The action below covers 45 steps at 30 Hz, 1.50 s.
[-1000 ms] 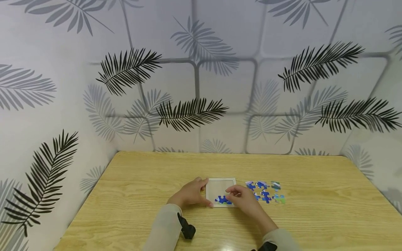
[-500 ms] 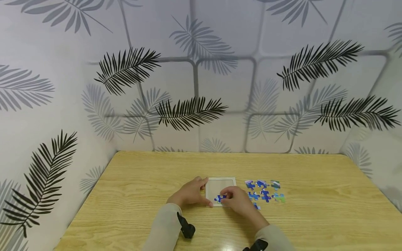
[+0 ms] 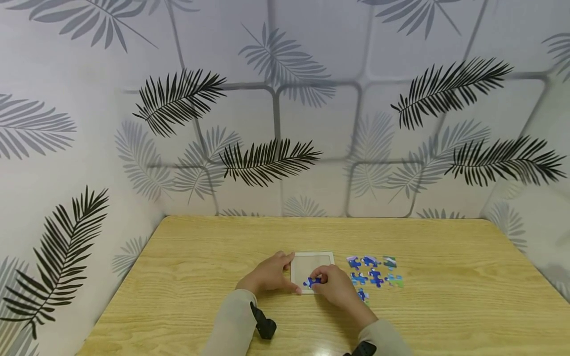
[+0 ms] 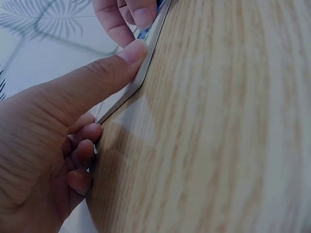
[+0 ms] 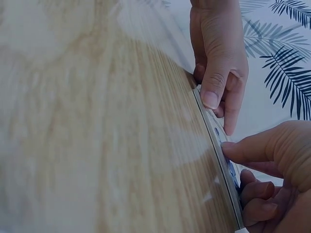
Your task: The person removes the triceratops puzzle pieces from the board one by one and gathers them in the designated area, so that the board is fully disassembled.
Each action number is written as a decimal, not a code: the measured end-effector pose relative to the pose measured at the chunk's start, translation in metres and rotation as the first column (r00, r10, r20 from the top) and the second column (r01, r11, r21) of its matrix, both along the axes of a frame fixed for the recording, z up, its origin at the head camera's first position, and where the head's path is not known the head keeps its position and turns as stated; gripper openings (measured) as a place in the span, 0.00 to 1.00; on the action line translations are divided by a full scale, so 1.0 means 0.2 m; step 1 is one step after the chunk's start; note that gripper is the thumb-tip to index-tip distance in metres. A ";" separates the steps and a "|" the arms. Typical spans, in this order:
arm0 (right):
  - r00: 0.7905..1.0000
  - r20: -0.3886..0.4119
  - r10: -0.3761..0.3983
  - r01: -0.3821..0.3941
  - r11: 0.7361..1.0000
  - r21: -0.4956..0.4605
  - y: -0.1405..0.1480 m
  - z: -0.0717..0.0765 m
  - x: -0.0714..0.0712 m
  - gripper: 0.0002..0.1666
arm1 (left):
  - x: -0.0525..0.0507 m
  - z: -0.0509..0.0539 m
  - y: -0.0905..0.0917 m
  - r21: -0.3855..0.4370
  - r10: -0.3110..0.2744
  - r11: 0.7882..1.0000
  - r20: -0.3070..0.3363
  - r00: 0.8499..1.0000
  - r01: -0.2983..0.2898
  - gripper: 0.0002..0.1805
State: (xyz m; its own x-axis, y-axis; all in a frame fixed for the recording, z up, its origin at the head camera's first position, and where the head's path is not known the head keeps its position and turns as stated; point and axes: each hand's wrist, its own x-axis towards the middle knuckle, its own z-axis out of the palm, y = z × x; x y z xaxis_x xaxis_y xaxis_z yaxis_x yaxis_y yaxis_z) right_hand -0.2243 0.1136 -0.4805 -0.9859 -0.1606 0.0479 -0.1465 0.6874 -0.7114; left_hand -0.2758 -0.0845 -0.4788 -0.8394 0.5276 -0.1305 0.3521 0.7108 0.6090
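A shallow puzzle tray (image 3: 312, 254) with a pale rim lies on the table. My left hand (image 3: 270, 273) holds its left side, thumb at the near corner and fingers along the edge; in the left wrist view the thumb (image 4: 102, 77) presses on the rim. Inside the tray, along the near side, are blue and white puzzle pieces (image 3: 308, 283). Over them my right hand (image 3: 336, 287) pinches a puzzle piece between thumb and index finger, hiding much of it. In the right wrist view the right thumb (image 5: 248, 149) is at the tray's near rim, beside blue pieces.
Several loose puzzle pieces (image 3: 375, 278), blue, white and green, lie on the wooden table (image 3: 458, 296) to the right of the tray. One piece (image 3: 362, 295) lies nearer, just beyond the right wrist. A leaf-patterned wall (image 3: 311, 188) stands behind the table.
My right hand has moved left over the tray's near side, uncovering the loose piece by its wrist. My left hand stays on the tray's left edge.
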 end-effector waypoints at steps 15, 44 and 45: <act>0.999 -0.025 -0.037 0.036 0.999 -0.028 0.00 0.00 0.01 0.11 | -0.01 -0.01 0.00 -0.005 -0.009 1.000 -0.023 1.000 0.009 0.57; 0.985 0.006 -0.173 0.172 0.974 -0.146 0.14 0.05 0.02 0.04 | -0.01 -0.02 0.00 0.012 0.002 1.000 0.005 1.000 -0.002 0.58; 0.984 0.003 -0.177 0.176 0.974 -0.140 0.16 0.05 0.02 0.04 | -0.01 -0.02 0.00 0.015 0.002 1.000 0.006 1.000 -0.002 0.58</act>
State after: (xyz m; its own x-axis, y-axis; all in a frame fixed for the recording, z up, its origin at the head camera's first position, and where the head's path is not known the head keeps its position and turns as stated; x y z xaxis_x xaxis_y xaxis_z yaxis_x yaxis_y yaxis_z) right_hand -0.2207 0.1464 -0.4699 -0.9974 0.0250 0.0674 -0.0392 0.5973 -0.8011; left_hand -0.2775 -0.0842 -0.4825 -0.8398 0.5276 -0.1280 0.3466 0.7025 0.6215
